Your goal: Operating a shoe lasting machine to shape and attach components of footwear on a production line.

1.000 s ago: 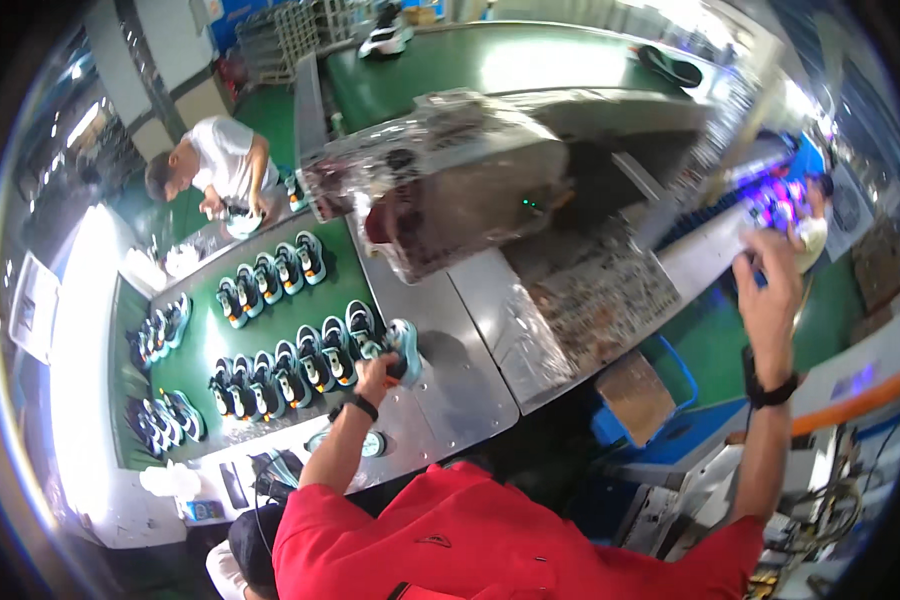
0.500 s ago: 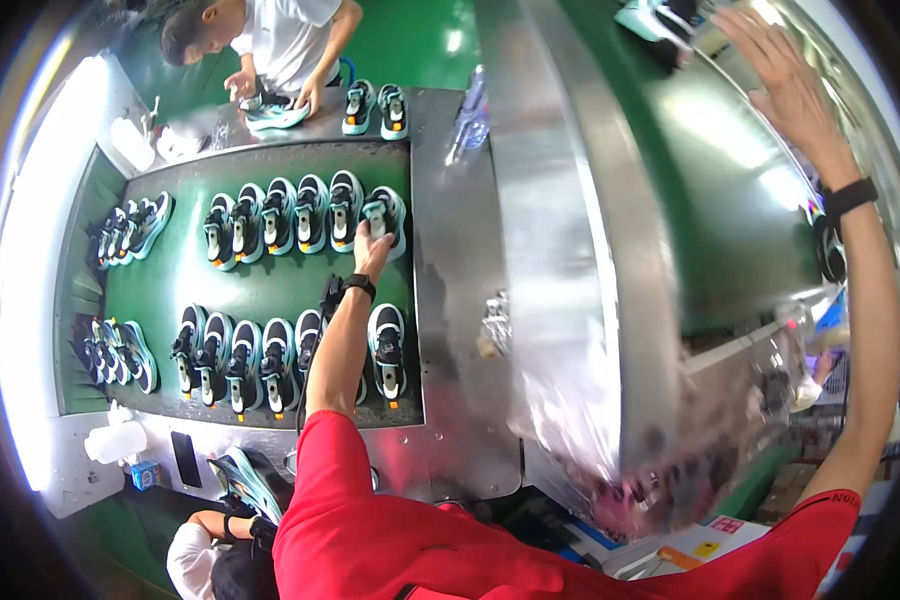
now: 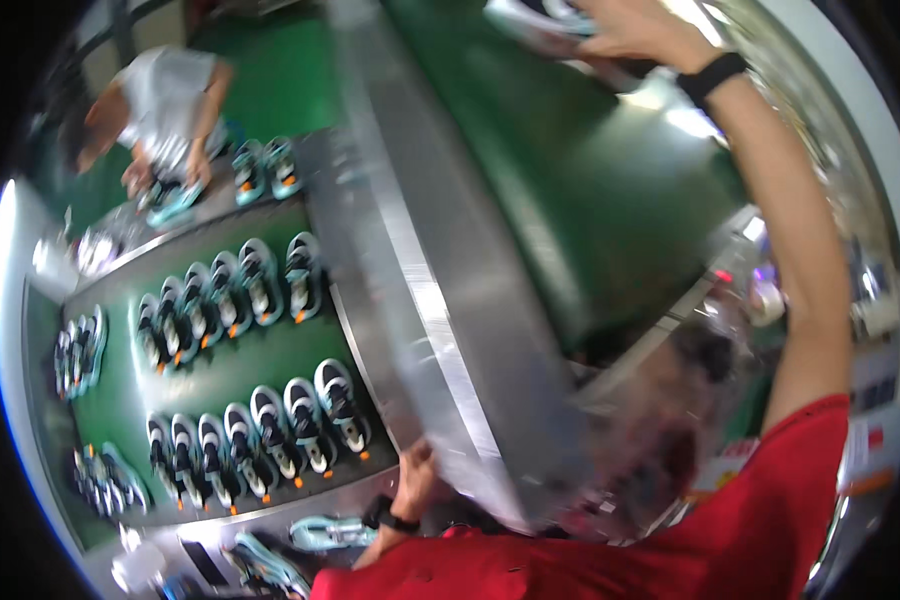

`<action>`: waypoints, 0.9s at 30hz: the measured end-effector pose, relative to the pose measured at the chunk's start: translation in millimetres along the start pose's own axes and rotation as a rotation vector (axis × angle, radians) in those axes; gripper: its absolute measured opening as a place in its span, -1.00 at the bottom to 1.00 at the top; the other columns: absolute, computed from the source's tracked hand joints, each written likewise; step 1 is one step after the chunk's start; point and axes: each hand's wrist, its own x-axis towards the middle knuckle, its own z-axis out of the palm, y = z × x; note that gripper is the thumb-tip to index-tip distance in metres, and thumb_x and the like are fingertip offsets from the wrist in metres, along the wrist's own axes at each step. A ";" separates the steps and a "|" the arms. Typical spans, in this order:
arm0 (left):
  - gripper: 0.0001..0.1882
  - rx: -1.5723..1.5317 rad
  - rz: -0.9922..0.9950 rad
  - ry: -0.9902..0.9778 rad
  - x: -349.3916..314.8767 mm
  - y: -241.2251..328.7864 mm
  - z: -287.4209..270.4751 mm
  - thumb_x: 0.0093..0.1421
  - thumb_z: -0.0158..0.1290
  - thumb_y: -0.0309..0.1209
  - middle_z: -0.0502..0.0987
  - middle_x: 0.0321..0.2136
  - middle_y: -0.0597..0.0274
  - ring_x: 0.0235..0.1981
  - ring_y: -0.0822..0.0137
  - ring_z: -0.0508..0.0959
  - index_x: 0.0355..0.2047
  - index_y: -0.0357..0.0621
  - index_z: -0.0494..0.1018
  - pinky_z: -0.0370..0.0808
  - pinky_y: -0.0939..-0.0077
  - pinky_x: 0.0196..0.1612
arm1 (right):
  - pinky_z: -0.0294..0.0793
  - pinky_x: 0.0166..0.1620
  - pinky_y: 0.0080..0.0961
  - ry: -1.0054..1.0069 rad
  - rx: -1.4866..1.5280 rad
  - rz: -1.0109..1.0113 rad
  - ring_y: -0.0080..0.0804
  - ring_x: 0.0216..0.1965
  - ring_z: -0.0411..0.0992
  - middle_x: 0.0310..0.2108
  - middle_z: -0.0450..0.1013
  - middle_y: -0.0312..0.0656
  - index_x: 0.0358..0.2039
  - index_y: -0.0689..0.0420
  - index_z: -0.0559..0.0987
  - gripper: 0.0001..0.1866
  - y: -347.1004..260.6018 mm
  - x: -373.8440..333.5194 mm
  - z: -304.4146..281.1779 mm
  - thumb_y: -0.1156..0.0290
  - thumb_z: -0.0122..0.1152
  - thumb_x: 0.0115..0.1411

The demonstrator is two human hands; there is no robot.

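1. The white and dark shoe (image 3: 532, 24) nearest your right hand (image 3: 642, 30) is at the far part of the tall green belt (image 3: 610, 200), right of the metal wall (image 3: 450, 260) on its left edge; you can't tell whether it is lifted.
2. Your right hand meets its right end; blur hides whether those fingers are clamped on it or just touching.
3. Your left hand (image 3: 415, 482) is just beside the near right corner of the green worktop (image 3: 220, 380); you can't tell if its fingers are apart or together.
4. Along the near edge stands a row of 7 shoes (image 3: 275, 432); toward the far edge, a row of 6 shoes (image 3: 228, 292), the rightmost slightly apart.
5. At the left edge stand 2 shoe clusters (image 3: 78, 352).
6. Beyond the far edge, a co-worker (image 3: 170, 95) in white handles another shoe (image 3: 176, 206), near 2 standing shoes (image 3: 249, 174).
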 end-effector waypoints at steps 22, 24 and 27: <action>-0.14 0.319 -0.032 -1.158 -135.3 16.2 451.4 0.11 0.25 -0.25 0.34 0.11 0.05 0.09 0.23 0.41 0.29 -0.34 0.05 0.36 0.33 0.12 | 0.50 -0.14 -0.38 0.575 0.478 1.547 -0.10 -0.24 0.56 -0.22 0.55 0.06 0.04 0.28 0.44 -0.26 -334.8 -611.9 -237.7 0.22 0.46 -0.15; -0.35 0.171 -0.361 -1.287 -180.5 -27.0 474.2 0.18 0.13 -0.42 0.40 0.05 0.09 0.04 0.25 0.45 0.24 -0.28 0.16 0.39 0.35 0.11 | 0.49 -0.12 -0.41 0.517 0.605 1.879 -0.23 -0.19 0.55 -0.23 0.55 0.00 0.10 0.26 0.40 -0.28 -386.2 -662.2 -270.1 0.21 0.39 -0.06; -0.51 0.158 -0.685 -1.322 -255.6 -88.9 498.6 0.28 -0.04 -0.48 0.43 0.04 0.12 0.02 0.25 0.49 0.21 -0.26 0.20 0.40 0.35 0.11 | 0.48 -0.04 -0.42 1.081 0.828 1.955 -0.35 -0.06 0.47 -0.06 0.48 -0.11 0.19 0.20 0.32 -0.20 -486.8 -742.2 -279.6 0.22 0.42 -0.04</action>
